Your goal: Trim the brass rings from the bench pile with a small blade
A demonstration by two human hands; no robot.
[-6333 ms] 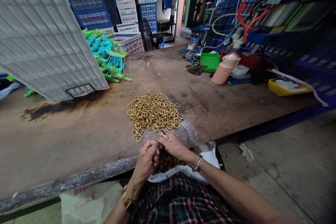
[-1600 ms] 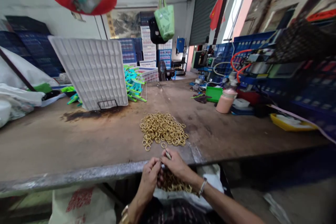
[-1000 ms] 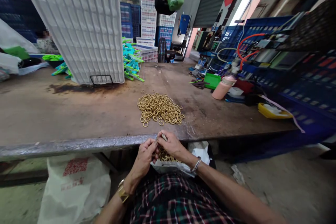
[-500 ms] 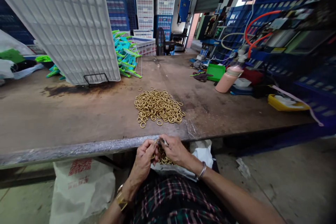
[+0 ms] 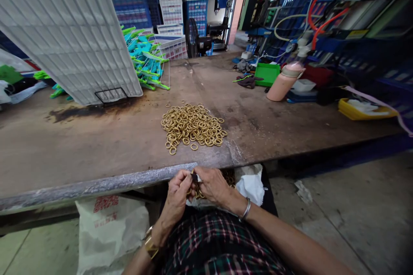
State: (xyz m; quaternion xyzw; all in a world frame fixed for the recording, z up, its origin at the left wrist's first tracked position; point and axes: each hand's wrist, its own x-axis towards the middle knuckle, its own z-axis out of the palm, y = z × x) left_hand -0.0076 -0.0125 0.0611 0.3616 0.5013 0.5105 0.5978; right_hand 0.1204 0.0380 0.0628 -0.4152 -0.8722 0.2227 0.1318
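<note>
Just below the table's front edge, my left hand (image 5: 179, 189) is closed with gold rings between its fingers. My right hand (image 5: 213, 185) meets it at the fingertips, closed on a small dark piece that touches a ring. Under both hands more gold rings (image 5: 229, 177) lie in an open bag (image 5: 253, 187) at my lap, partly hidden by my right hand. On the table, beyond the hands, sits a loose pile of gold rings (image 5: 193, 124), with a few single rings around its edge.
A white ribbed panel (image 5: 71, 34) leans at the left of the brown table (image 5: 129, 137), beside green and blue plastic pieces (image 5: 146, 58). To the right stand a pink bottle (image 5: 284, 82), a green tray (image 5: 267, 74) and a yellow tray (image 5: 364, 109). A white sack (image 5: 111, 232) hangs below the table.
The view has tilted down and shifted slightly. A dark piece now shows between the fingertips of my hands, which stay together in nearly the same place. The ring pile looks the same.
</note>
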